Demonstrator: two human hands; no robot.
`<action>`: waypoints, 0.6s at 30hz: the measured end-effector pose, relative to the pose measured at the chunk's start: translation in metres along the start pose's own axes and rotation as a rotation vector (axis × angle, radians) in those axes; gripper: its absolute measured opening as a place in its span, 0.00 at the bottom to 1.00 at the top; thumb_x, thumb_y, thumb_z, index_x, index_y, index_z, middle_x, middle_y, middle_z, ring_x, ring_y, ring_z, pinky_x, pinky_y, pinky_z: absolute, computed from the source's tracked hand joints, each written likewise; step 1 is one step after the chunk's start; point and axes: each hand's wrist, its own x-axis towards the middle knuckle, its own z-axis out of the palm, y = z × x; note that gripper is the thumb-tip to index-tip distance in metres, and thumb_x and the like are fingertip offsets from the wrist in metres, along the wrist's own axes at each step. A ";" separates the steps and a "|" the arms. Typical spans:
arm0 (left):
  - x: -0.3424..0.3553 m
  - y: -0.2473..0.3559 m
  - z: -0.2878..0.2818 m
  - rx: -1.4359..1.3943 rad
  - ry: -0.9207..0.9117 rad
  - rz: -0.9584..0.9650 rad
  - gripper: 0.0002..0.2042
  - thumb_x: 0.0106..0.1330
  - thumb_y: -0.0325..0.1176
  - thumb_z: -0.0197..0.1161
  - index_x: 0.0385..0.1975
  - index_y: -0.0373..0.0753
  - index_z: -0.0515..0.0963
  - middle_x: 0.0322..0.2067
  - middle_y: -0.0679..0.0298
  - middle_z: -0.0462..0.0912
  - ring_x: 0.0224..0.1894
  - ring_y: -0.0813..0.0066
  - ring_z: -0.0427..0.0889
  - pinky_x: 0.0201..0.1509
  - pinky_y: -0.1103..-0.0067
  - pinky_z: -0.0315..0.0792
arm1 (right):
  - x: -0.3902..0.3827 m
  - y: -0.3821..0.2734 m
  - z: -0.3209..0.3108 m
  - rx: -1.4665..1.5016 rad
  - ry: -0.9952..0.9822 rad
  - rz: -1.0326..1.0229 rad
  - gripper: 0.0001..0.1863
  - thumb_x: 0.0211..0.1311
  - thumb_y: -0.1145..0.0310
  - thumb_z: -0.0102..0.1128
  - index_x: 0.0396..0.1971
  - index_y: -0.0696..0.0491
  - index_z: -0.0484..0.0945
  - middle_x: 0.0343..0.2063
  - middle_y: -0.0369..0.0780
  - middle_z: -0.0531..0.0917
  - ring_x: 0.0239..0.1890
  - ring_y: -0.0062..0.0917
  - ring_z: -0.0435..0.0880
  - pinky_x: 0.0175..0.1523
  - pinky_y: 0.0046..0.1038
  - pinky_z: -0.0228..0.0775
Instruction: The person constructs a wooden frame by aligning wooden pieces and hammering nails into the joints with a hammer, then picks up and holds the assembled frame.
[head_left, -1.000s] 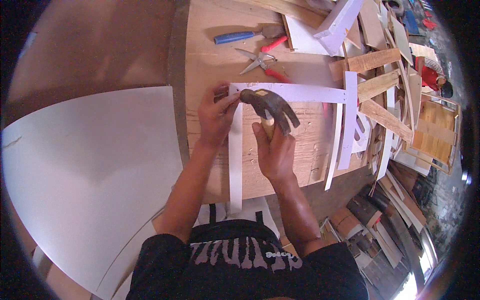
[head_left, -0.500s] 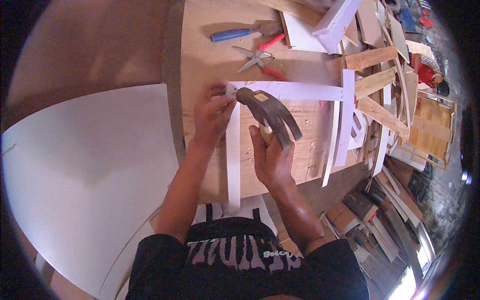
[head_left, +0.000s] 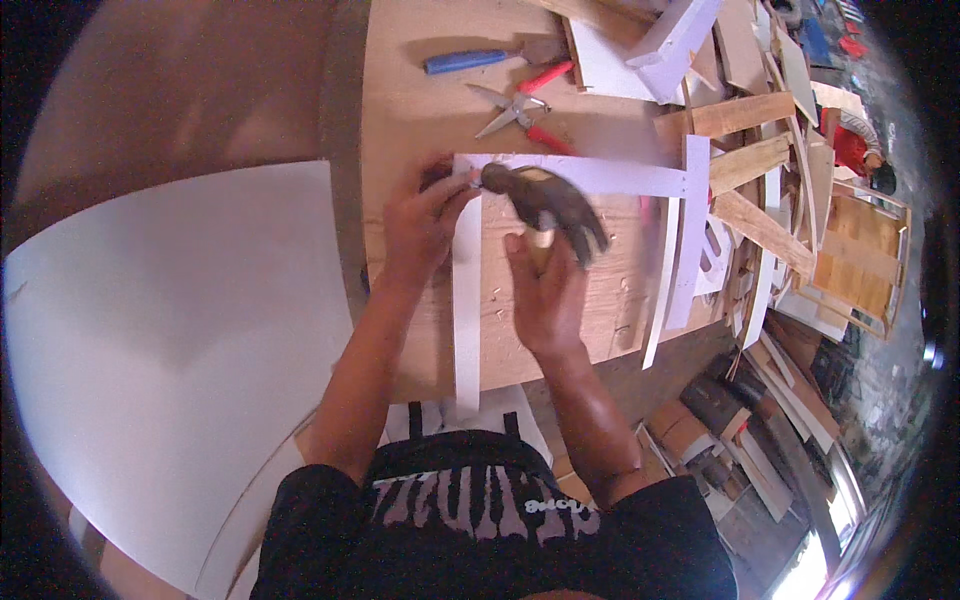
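Observation:
My right hand (head_left: 550,312) grips the handle of a claw hammer (head_left: 560,212), its dark head slightly blurred by motion. The striking face is close to the fingertips of my left hand (head_left: 418,228). Those fingers are pinched together at the corner of a pale frame; whatever is between them is too small to make out. At this corner a crosswise pale strip (head_left: 590,174) meets a white strip (head_left: 467,310) that runs toward me past the table edge. Another pale lilac strip (head_left: 690,240) joins the crosswise piece at its right end.
Red-handled snips (head_left: 515,110) and a blue-handled tool (head_left: 468,62) lie beyond the frame on the wooden table (head_left: 560,340). Wood offcuts (head_left: 750,165) crowd the right side. A large white panel (head_left: 180,360) stands at the left. Farther right, a person in red (head_left: 852,148) is partly visible.
The hammer head has shifted slightly right and its claw has tilted outward. My left fingers stay at the frame's corner. The view has shifted a little.

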 end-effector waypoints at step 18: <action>-0.235 0.094 -0.015 0.366 -0.069 -0.460 0.33 0.53 0.36 0.77 0.60 0.33 0.74 0.51 0.47 0.74 0.53 0.50 0.75 0.57 0.64 0.72 | 0.017 0.096 -0.023 -0.205 0.025 -0.287 0.24 0.55 0.69 0.71 0.53 0.55 0.79 0.52 0.49 0.82 0.50 0.44 0.85 0.53 0.39 0.80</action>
